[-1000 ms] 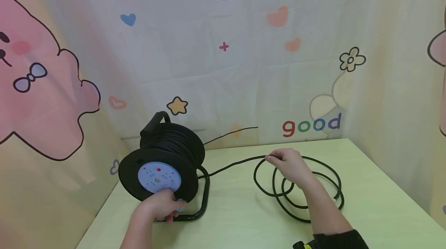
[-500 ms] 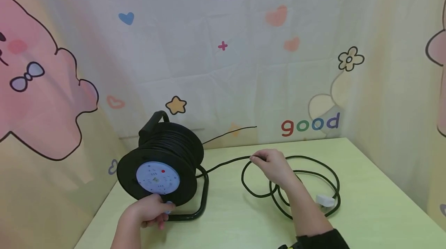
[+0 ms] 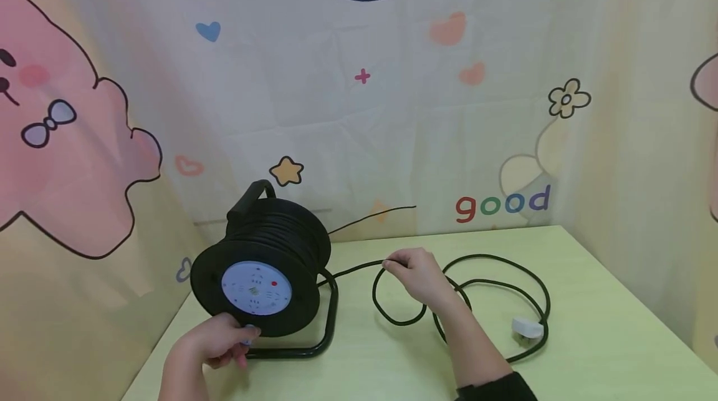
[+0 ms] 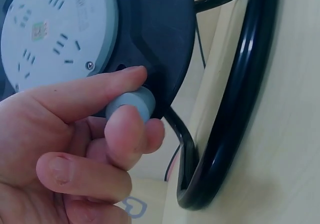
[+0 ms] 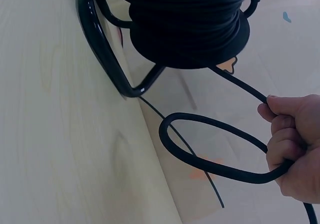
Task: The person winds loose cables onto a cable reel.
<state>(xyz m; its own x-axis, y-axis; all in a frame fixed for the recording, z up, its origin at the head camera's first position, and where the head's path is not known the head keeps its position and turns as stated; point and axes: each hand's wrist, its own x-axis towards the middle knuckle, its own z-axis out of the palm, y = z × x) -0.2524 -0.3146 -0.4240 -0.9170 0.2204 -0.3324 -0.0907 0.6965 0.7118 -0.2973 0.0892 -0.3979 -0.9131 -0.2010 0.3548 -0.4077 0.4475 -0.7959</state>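
Note:
A black cable reel (image 3: 275,226) stands on its tubular frame, with a pale blue socket panel (image 3: 256,289) on its front disc. My left hand (image 3: 210,342) pinches the grey-blue crank knob (image 4: 134,103) low on that disc between thumb and fingers. To the right of the reel, my right hand (image 3: 421,279) grips the black cable (image 3: 353,267) just above the table. In the right wrist view, the cable runs from the reel's windings into the hand, and a loop (image 5: 225,171) of it hangs beside the fingers. The white plug (image 3: 527,327) lies at the right.
Loose coils of cable (image 3: 505,256) lie on the pale green table (image 3: 606,326). The frame's bottom bar (image 3: 303,353) rests on the tabletop near my left hand. Behind the table hangs a printed curtain (image 3: 359,139), marked by a thin dark line (image 3: 373,217).
The reel's disc has turned clockwise, its red button shifting right and down. My left hand has moved left with the knob. My right hand has moved left towards the reel, uncovering the plug.

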